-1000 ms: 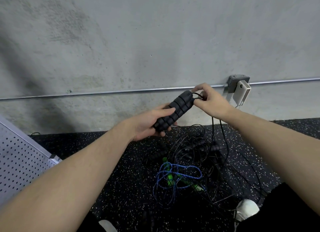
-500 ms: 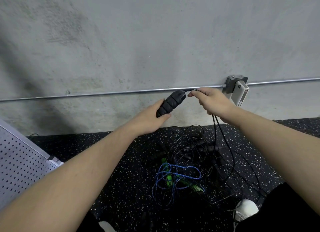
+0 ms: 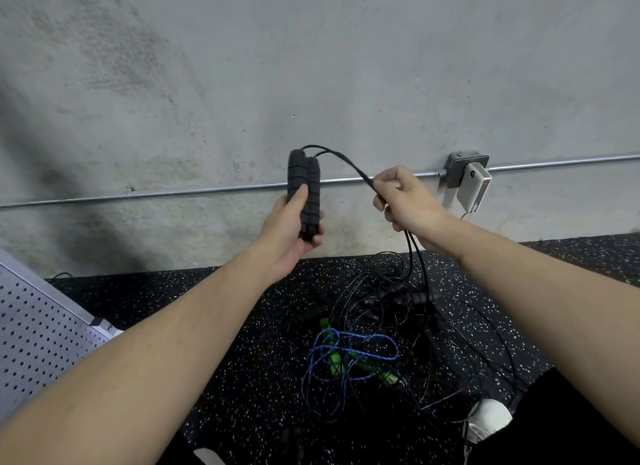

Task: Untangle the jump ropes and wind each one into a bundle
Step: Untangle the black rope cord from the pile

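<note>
My left hand (image 3: 289,227) grips two black ribbed jump-rope handles (image 3: 304,190) held upright side by side in front of the wall. From their tops the black cord (image 3: 349,163) arcs right into my right hand (image 3: 403,197), which pinches it and lets it hang down to the floor. Below lies a tangled heap of thin black ropes (image 3: 391,308) with several black handles, and a blue rope (image 3: 346,353) with green handles (image 3: 334,362) in the heap's front.
A concrete wall stands close ahead with a metal conduit (image 3: 173,192) and a junction box (image 3: 464,168) holding a white charger (image 3: 472,187). A perforated metal panel (image 3: 38,336) lies at left on the black speckled floor. A white shoe (image 3: 488,418) shows at lower right.
My left hand has turned the two handles from tilted to upright and raised them. My right hand has slid away to the right along the cord, drawing it out into an arc.
</note>
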{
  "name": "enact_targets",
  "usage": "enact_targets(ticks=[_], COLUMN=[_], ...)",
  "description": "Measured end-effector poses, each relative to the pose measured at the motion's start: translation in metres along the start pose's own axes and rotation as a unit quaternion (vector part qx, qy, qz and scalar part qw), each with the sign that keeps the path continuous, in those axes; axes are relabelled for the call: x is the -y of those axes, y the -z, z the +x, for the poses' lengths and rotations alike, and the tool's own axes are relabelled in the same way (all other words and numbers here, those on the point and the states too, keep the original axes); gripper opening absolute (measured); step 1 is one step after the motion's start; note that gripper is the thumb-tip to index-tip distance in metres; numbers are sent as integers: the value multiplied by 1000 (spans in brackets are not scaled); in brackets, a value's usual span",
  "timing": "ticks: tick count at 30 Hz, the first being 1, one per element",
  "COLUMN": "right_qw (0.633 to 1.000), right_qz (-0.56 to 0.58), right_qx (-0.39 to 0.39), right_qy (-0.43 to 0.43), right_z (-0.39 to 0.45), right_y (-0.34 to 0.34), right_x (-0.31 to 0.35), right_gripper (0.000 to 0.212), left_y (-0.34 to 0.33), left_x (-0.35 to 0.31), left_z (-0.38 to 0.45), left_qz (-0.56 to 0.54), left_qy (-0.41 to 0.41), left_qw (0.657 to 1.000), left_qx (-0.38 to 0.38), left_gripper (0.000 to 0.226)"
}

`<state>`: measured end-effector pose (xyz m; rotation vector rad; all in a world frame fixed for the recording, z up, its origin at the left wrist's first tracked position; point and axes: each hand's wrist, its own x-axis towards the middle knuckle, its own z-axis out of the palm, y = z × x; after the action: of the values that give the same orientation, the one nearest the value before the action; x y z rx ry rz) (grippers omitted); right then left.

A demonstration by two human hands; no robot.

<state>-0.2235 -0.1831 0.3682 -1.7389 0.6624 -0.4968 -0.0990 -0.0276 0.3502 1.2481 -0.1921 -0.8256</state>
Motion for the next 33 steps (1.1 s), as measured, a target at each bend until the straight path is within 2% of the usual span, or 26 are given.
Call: enact_targets(ticks=[3, 6, 10, 12, 14, 18, 22, 24, 26, 33], right_qw=[997, 990, 979, 975, 972, 965, 963, 967, 964, 929], right_qz=[3, 21, 55, 36, 3, -48, -35, -62, -97, -170], right_qx=[82, 138, 192, 217, 232, 258, 265, 246, 248, 329], right_qy=[-12, -28, -37, -33, -27, -20, -26, -24, -18, 1], right_z=[-6, -10, -20, -26, -28, -28, -29, -27, -24, -21], right_y=[-10, -17, -28, -36, -42, -47, -41, -33, -23, 11], right_x=[0, 4, 12, 12, 9, 6, 5, 4, 3, -7], right_gripper=[12, 23, 30, 34, 38, 41, 34, 25, 25, 22], left_y=[0, 0, 1, 2, 3, 4, 8, 10, 12, 25], left_x=[-1, 0, 2, 2, 4, 5, 0, -4, -9, -29], left_z=[4, 7, 9, 10, 12, 11, 8, 6, 3, -4], left_qz=[-62, -78, -60, -57, -42, -20, -7, 11, 25, -119], left_qy=[29, 44, 19, 2, -4, 13, 18, 22, 27, 55], left_qw=[997, 995, 998, 998, 999, 1000, 999, 999, 998, 990], left_qx=[-24, -35, 0, 23, 29, 6, -25, -43, -46, 60], left_gripper=[40, 46, 46, 44, 38, 4, 7, 13, 14, 15])
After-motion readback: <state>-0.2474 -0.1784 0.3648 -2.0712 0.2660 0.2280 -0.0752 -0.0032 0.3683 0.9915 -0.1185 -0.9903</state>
